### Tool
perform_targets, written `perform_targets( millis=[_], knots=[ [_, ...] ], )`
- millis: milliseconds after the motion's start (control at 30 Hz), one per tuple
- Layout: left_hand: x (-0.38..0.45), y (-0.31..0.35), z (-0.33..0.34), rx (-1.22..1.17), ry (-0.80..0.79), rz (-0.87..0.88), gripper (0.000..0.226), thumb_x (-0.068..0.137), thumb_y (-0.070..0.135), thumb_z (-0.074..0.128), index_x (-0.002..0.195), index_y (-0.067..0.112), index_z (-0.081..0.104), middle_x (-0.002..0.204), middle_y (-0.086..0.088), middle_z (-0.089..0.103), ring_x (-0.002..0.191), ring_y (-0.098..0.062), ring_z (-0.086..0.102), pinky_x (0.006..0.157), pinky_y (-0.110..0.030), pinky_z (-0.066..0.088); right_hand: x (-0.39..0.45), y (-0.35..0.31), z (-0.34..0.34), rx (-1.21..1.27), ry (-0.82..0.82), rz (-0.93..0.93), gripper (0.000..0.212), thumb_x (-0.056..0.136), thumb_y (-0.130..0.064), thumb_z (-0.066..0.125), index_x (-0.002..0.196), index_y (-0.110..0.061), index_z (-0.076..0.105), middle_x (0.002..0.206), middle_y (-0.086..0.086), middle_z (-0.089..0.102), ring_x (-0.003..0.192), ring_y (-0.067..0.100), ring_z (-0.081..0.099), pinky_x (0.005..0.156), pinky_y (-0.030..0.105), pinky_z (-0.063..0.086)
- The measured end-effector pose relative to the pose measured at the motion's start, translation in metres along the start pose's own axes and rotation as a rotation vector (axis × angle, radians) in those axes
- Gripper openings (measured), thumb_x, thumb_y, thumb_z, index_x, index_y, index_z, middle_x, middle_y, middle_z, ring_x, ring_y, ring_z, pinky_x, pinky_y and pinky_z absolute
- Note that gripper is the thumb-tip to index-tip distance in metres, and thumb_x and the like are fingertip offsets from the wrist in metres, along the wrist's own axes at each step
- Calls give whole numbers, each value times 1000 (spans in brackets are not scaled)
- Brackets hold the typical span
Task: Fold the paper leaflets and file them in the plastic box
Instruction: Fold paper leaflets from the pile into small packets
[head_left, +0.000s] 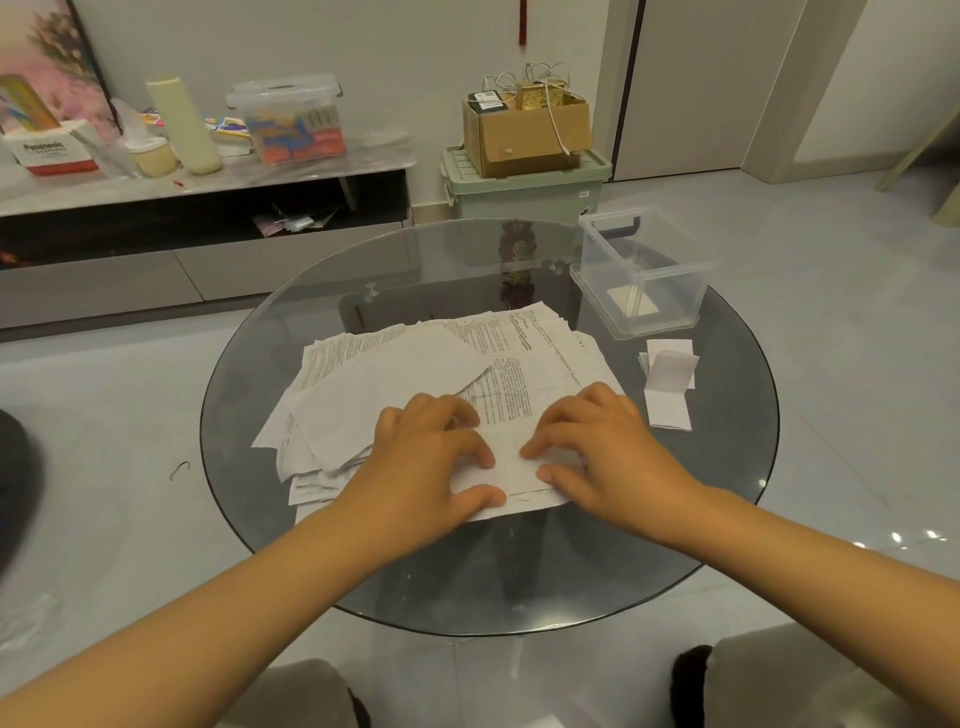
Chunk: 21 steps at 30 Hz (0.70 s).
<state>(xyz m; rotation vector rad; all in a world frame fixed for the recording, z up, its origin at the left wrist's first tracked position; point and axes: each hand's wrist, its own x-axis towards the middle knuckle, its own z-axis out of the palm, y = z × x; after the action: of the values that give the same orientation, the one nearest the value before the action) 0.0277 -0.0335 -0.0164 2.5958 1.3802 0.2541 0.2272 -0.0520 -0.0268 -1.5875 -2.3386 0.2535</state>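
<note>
The leaflet (511, 467) under the hands lies at the near edge of the paper pile, on the round glass tabletop (727, 467), and it looks white, thin and partly folded, with a crease line running across it near the front edge. The left hand (431, 462) and the right hand (597, 447) both press it down; the fingers (480, 457) are spread and a little bent, their tips flat on the sheet, and they pinch nothing. I think the main risk is a crooked fold: if one hand pushes more than the other, the edges may not meet and the sheet becomes too wide or uneven for the box. The paper is also smooth on glass, so it may slide toward the person and over the rim of the tabletop. The pile of unfolded leaflets (415, 374) behind is loose and overlapping, and a careless move of the left wrist may drag some sheets off. To the right, a few folded leaflets (670, 379) lie apart from the pile, one half open again, so the folds may spring back if not pressed well. Beyond them stands the clear plastic box (644, 275), open, with what seems one folded paper inside; it is light and may shift when papers are pushed in.
</note>
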Motion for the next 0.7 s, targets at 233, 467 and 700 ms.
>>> perform_targets(
  millis=[233,467,700],
  knots=[
    [-2,1,3,0,-6,20,37,85,50,59,118,35,57,123,14,44,119,-9,36,97,-21,21,0,4,-2,-44,-63,-73,41,85,-55,55,120,-35,61,120,-17,55,112,10,35,86,20,15],
    [2,2,-3,-105,64,35,18,92,30,51,94,23,68,95,9,64,88,-10,56,84,-28,40,1,0,-2,-28,30,-51,32,95,-42,42,104,-25,68,100,-9,66,98,12,45,81,20,20],
    [15,5,3,-110,56,-88,22,92,29,54,113,24,57,114,4,59,102,-18,54,91,-32,42,13,-4,6,80,81,120,25,92,-35,52,114,-26,58,110,-3,63,102,15,49,88,26,33]
  ],
)
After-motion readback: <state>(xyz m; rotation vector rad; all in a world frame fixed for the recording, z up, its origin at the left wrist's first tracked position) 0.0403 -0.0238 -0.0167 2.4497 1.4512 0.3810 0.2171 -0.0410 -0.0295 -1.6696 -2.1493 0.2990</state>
